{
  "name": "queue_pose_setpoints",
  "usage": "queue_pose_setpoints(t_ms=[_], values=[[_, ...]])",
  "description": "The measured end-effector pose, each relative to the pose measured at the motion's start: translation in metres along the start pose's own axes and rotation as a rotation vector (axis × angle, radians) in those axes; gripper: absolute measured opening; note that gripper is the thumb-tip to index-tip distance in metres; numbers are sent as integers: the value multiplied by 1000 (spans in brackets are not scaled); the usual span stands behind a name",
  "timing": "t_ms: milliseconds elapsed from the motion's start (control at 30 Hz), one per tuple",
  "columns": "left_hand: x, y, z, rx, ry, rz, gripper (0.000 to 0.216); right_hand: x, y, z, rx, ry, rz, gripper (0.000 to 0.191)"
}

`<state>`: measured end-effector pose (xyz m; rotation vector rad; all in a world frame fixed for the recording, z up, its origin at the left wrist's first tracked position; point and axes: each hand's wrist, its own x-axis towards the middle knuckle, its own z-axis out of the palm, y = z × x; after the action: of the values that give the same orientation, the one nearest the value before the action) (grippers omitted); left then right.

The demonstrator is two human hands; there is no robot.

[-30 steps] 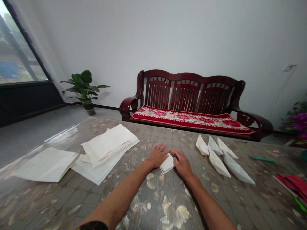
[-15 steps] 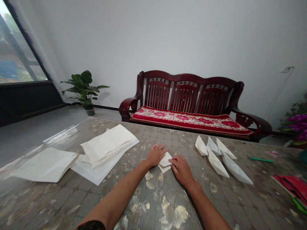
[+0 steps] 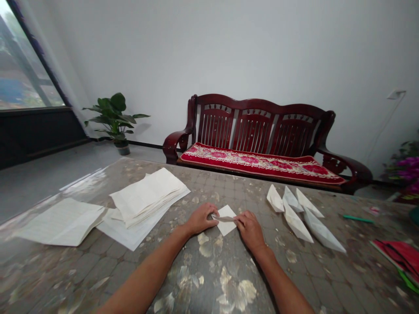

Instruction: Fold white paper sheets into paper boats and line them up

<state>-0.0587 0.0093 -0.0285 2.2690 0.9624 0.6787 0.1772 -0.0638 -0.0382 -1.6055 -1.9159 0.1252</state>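
A small white folded paper (image 3: 227, 226) lies diamond-shaped on the table between my hands, with a flap raised across its middle. My left hand (image 3: 203, 216) pinches the paper at its left corner, thumb below and fingers curled above. At the right corner, my right hand (image 3: 249, 226) grips the other end between thumb and fingers. To the right stand several folded paper boats (image 3: 296, 221), grouped close together and pointing away at a slant.
A stack of paper sheets (image 3: 149, 196) lies left of my hands, with more loose sheets (image 3: 62, 222) farther left. On the right are a green pen (image 3: 358, 218) and a red pouch (image 3: 397, 255). Behind the patterned table (image 3: 209, 266) stands a wooden bench (image 3: 252, 126).
My left hand has drawn back from lying flat over the paper and now pinches its left corner. The paper's upper flap has lifted. My right hand stays at the right corner.
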Motion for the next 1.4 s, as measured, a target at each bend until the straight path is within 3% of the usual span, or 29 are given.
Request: queue_pose_setpoints(t_ms=[133, 500, 767, 1167, 1400], values=[[4, -1, 5, 6, 57, -78, 5, 1, -3, -4, -36, -11, 57, 14], [6, 8, 9, 216, 114, -134, 14, 5, -3, 2, -250, -27, 80, 21], [11, 14, 11, 484, 89, -193, 19, 6, -17, -1, -409, -59, 197, 18], [13, 21, 14, 642, 80, -237, 20, 9, -21, -2, -394, -41, 260, 15], [13, 18, 16, 595, 105, -238, 18, 9, -18, 0, -389, -8, 247, 14]])
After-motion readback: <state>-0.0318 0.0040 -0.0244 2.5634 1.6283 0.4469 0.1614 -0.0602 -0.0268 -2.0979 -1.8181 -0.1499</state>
